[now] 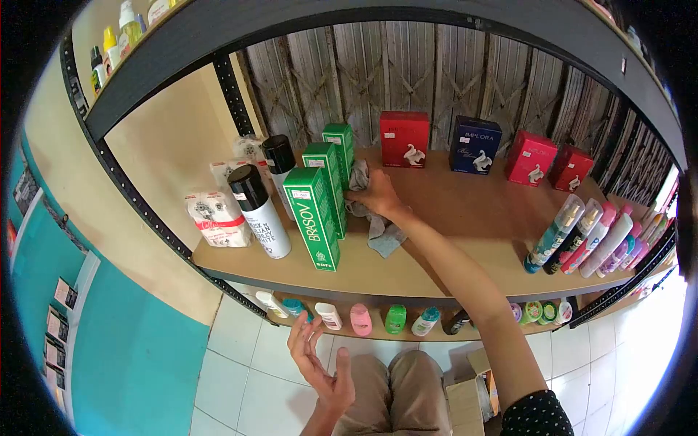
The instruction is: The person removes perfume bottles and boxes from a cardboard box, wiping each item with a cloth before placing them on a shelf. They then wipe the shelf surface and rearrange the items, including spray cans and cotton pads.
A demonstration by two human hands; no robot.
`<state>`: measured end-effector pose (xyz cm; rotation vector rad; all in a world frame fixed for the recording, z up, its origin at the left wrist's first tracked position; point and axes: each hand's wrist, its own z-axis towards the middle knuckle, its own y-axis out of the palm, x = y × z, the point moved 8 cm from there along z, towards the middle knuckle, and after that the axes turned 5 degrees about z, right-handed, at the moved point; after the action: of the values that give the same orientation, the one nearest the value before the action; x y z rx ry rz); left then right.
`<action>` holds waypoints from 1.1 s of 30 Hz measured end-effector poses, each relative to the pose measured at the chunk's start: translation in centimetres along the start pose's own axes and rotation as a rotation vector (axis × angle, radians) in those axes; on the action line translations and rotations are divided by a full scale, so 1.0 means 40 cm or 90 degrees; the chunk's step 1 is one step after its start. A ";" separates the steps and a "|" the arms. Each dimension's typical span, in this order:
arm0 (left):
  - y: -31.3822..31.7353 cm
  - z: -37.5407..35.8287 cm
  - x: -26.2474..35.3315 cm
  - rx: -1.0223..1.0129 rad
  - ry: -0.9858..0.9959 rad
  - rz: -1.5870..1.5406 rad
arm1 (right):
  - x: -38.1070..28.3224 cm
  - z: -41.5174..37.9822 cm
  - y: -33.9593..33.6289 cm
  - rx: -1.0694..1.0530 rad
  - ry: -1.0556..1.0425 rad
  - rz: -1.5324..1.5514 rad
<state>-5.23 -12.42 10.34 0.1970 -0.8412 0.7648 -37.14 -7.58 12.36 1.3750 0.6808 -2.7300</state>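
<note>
My right hand presses a grey cloth on the brown shelf, just right of the green boxes. Its fingers are bent over the cloth, which spreads out behind and in front of them. The green Brasov boxes stand upright in a row, front to back. My left hand hangs in the air below the shelf's front edge, its fingers apart and nothing in it. Two black-capped spray cans stand left of the boxes, beside white packs.
Red perfume boxes and a blue Implora box stand along the back. Slanted spray bottles fill the right end. Small bottles line the lower shelf. An open carton sits on the floor near my knees.
</note>
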 end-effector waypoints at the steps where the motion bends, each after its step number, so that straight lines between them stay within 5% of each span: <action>1: 0.001 -0.001 -0.001 -0.001 -0.001 0.000 | -0.005 -0.002 -0.005 0.000 0.002 0.000; 10: 0.006 -0.006 0.000 -0.015 -0.017 0.005 | 0.013 -0.032 -0.023 -0.064 0.105 -0.047; 16: 0.011 -0.024 -0.007 -0.020 -0.054 0.033 | -0.062 -0.090 -0.142 0.089 0.016 0.065; 20: 0.050 -0.035 0.006 -0.077 -0.085 -0.004 | -0.210 -0.283 -0.214 0.069 0.181 0.388; 24: 0.125 -0.098 0.043 -0.217 -0.070 -0.073 | -0.305 -0.596 -0.223 0.042 0.079 0.329; 27: 0.156 -0.155 0.060 -0.306 -0.103 -0.058 | -0.213 -0.835 -0.231 0.183 0.293 0.497; 29: 0.164 -0.189 0.059 -0.345 -0.124 -0.077 | -0.101 -1.037 -0.286 0.315 0.414 0.355; 31: 0.173 -0.224 0.032 -0.377 -0.186 -0.056 | -0.048 -1.233 -0.367 0.471 0.716 0.341; 33: 0.182 -0.249 0.025 -0.406 -0.204 -0.050 | 0.027 -1.408 -0.448 0.605 0.759 0.243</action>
<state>-3.80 -2.25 3.48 -0.2219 -1.3320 0.3643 1.62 30.43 -11.02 2.8494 -1.0181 -1.6465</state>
